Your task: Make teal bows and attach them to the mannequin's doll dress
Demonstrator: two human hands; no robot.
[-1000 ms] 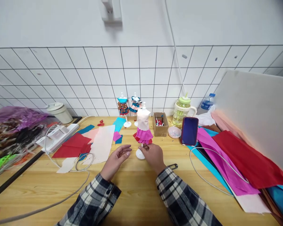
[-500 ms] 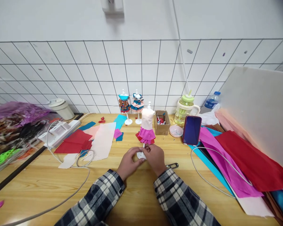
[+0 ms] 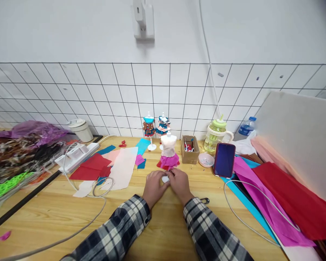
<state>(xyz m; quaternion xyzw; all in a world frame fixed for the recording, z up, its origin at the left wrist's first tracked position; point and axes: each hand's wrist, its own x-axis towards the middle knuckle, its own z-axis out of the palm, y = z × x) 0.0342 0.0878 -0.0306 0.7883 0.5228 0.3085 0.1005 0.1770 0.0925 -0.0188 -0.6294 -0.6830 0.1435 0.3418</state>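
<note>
Mini dress form (image 3: pixel 168 146) upright on table (image 3: pixel 152 232), in front of two dressed ones; left hand (image 3: pixel 154 187) and right hand (image 3: pixel 180 184) close together around its white base (image 3: pixel 165 179), exact grip unclear. Looks light, top-heavy, skirt ruffles (image 3: pixel 169 161) soft and easily crushed, so best held by stand or base; cardboard box (image 3: pixel 190 157) holds red and white bits, pink dish (image 3: pixel 206 165) small beads or gems.

White tiled wall (image 3: pixel 108 94), wooden tabletop (image 3: pixel 57 221)
</note>
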